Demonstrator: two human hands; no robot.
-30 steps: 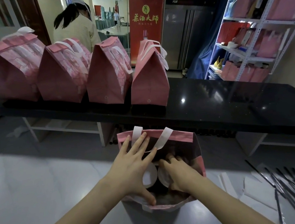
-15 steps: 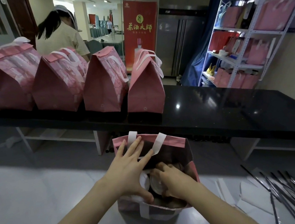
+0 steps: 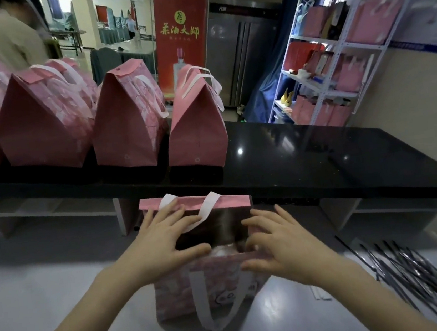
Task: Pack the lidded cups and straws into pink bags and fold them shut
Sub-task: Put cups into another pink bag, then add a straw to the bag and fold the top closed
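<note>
A pink bag with white handles stands open on the white table in front of me. My left hand rests on its left top edge, fingers spread across the opening. My right hand presses on the right top edge, fingers spread, thumb on the near wall. The cups inside are almost hidden; only a pale glimpse shows between my hands. A pile of dark wrapped straws lies on the table at the right.
Several folded pink bags stand in a row on the black counter behind. A person in a light top stands beyond them at the far left. A white shelf rack with pink bags is at the right.
My right hand has come out of the bag and now lies on its right top edge. The bag mouth is narrower and the cup lids are no longer plainly visible.
</note>
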